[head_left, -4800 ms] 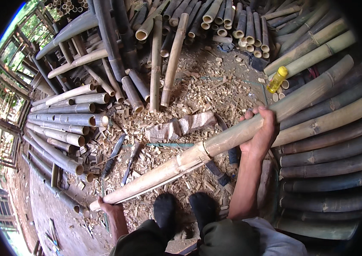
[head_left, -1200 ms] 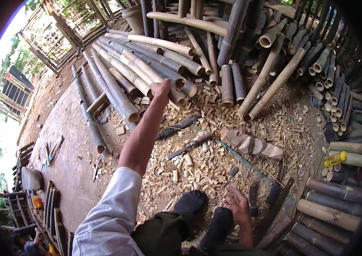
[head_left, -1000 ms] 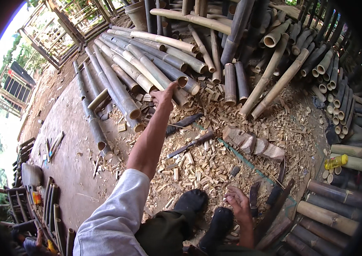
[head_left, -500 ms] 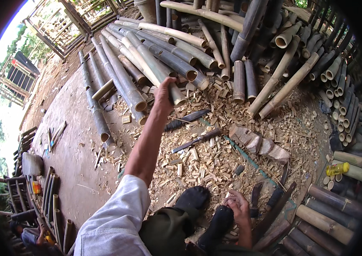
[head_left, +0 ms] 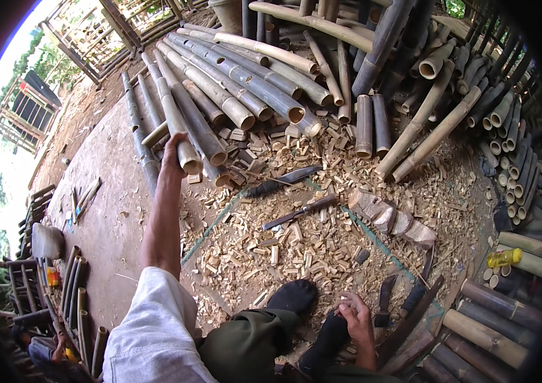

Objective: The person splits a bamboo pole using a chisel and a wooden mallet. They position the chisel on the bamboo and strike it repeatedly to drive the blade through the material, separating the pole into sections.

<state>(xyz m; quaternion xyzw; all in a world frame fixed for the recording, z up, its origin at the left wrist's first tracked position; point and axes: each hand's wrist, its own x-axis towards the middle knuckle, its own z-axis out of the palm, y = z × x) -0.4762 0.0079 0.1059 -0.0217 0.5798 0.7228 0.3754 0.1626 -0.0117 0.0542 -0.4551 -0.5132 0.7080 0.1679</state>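
With my left arm stretched forward, my left hand is closed around the near end of a long bamboo pole. That pole slopes away among other bamboo poles lying side by side on the ground. My right hand is low by my dark-covered right foot, its fingers curled together; whatever is between them is too small to make out. On the wood chips between my arms lie a chisel-like tool with a wooden handle and a dark-bladed knife.
A chopped wood block sits among chips. Upright bamboo pieces stand behind it. Stacked bamboo and a yellow container are at right. Another person is at the lower left.
My left hand has swung left with the bamboo pole, from the middle of the pile to its left side. My right hand stays near my foot with its fingers slightly shifted.
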